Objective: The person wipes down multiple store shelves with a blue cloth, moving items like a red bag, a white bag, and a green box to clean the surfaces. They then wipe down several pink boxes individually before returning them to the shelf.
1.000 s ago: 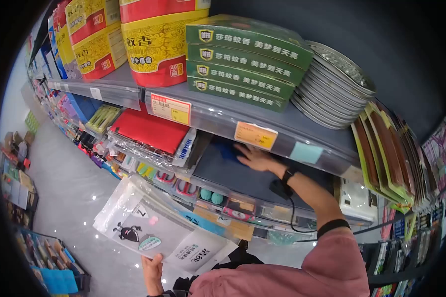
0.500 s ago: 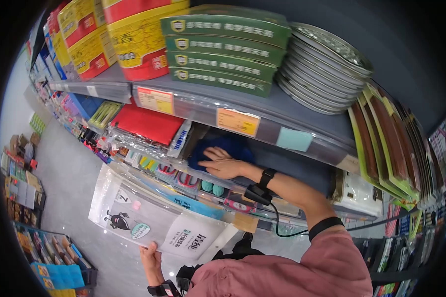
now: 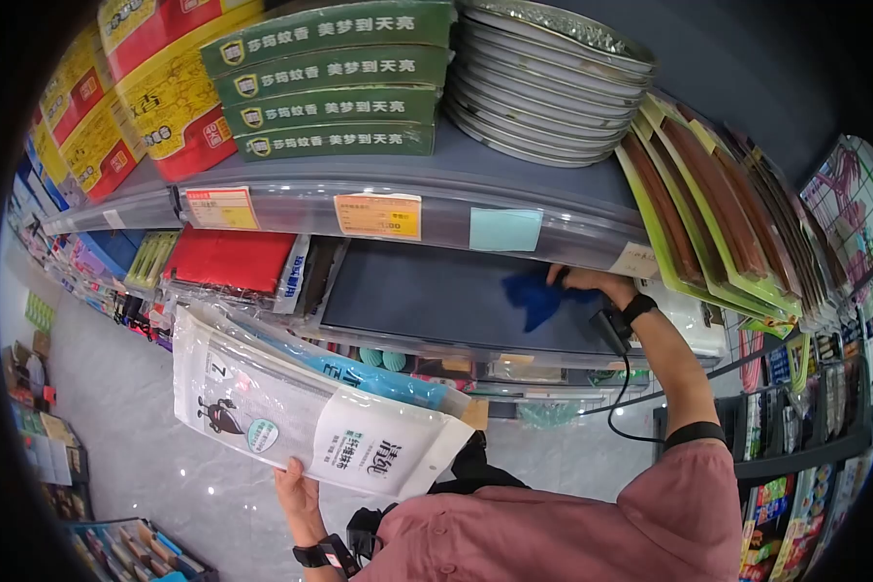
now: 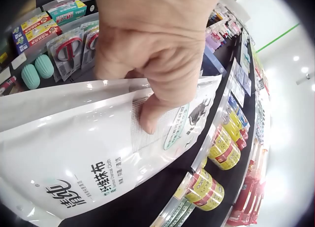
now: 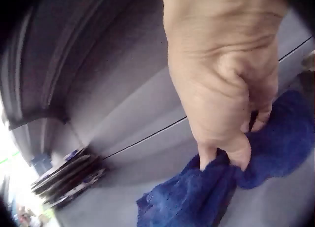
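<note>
My right hand (image 3: pixel 592 281) is under the upper shelf at the right part of the dark grey shelf board (image 3: pixel 417 291). It pinches a crumpled blue cloth (image 3: pixel 533 299), whose loose ends spread over the board; in the right wrist view thumb and fingertips bunch the blue cloth (image 5: pixel 197 192) in the middle. Below the shelf, my left hand (image 3: pixel 299 490) grips flat plastic packs of cleaning cloths (image 3: pixel 301 441) by the lower edge. The left wrist view shows the thumb across the white front pack (image 4: pixel 98 143); the fingers are hidden behind it.
Green boxes (image 3: pixel 335 82), yellow-red tubs (image 3: pixel 175 116) and stacked metal trays (image 3: pixel 553 87) stand on the upper shelf. Red packs (image 3: pixel 228 267) lie left of the bare board. Brown items on cards (image 3: pixel 708 213) hang at the right. A price rail (image 3: pixel 291 209) runs above the right hand.
My right hand first reaches to the back left, then lies spread on the blue cloth near the front, and now holds it farther right. The left hand keeps the packs. The head view has shifted.
</note>
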Demonstrator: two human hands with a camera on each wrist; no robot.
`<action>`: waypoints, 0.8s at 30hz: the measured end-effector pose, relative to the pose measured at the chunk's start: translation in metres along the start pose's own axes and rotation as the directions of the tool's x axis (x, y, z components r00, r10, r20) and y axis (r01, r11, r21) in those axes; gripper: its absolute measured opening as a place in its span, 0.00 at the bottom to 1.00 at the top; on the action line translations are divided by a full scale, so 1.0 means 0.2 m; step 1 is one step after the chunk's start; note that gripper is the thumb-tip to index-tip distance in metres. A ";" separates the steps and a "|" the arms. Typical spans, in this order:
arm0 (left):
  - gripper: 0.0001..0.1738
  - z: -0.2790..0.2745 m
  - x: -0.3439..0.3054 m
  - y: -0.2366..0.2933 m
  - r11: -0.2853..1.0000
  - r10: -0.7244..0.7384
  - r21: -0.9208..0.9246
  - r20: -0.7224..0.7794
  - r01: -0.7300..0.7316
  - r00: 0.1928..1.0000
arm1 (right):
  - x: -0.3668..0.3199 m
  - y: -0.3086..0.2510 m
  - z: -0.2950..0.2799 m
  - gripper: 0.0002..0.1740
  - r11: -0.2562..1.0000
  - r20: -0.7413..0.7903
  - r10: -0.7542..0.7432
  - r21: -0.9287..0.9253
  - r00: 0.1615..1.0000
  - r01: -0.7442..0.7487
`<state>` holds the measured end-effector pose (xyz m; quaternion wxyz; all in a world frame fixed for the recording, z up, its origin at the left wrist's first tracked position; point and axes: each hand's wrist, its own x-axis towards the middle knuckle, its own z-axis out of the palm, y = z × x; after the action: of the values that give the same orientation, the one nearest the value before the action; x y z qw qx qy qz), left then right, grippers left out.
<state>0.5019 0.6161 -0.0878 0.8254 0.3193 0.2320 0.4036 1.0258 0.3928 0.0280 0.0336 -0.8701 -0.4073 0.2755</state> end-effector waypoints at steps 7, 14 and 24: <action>0.38 -0.04 -0.12 0.08 0.998 0.048 -0.029 -0.040 -0.049 0.998 | 0.37 -0.16 0.17 0.19 0.991 -0.322 0.114 -0.029 0.940 -0.130; 0.38 -0.10 -0.15 0.13 0.997 0.059 -0.042 -0.093 -0.063 0.994 | 0.40 -0.73 0.36 0.18 0.860 -0.454 -0.424 0.070 0.784 0.506; 0.34 -0.30 -0.20 0.22 0.978 0.148 -0.131 -0.093 -0.159 0.985 | -0.15 -1.05 0.61 0.21 -0.424 -0.002 -0.190 0.902 0.982 -0.080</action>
<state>0.4185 0.6246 -0.0923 0.8015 0.2614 0.2121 0.4942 0.8036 0.4896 -0.0033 0.7323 -0.3902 -0.0317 0.5572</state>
